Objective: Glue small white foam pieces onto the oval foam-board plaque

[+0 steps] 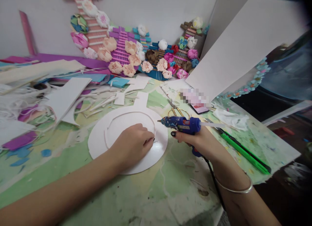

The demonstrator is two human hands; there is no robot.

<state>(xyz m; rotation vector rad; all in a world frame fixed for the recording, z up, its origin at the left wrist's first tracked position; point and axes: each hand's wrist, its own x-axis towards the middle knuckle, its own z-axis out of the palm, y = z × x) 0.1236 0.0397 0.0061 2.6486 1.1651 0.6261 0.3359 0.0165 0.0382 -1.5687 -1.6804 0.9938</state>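
Observation:
A round white board cutout (98,144) with a short tab at the top lies flat on the table. A thin white strip (131,112) curves in a ring on it. My left hand (136,143) rests over the cutout's middle, fingers curled and pinched at the strip's right-hand end; the fingertips are partly hidden. Held in my right hand (203,141) is a blue hot glue gun (181,123), its nozzle pointing left near the cutout's right edge. A clear glue stick (213,124) protrudes from the gun's back.
Gold-handled scissors (179,110) and a phone (196,101) lie behind the gun. A green utility knife (243,151) is at right. White offcuts (69,97) and strips crowd the left. Flower-decorated paper instruments (122,52) lean at the back; a large white sheet (243,44) stands right.

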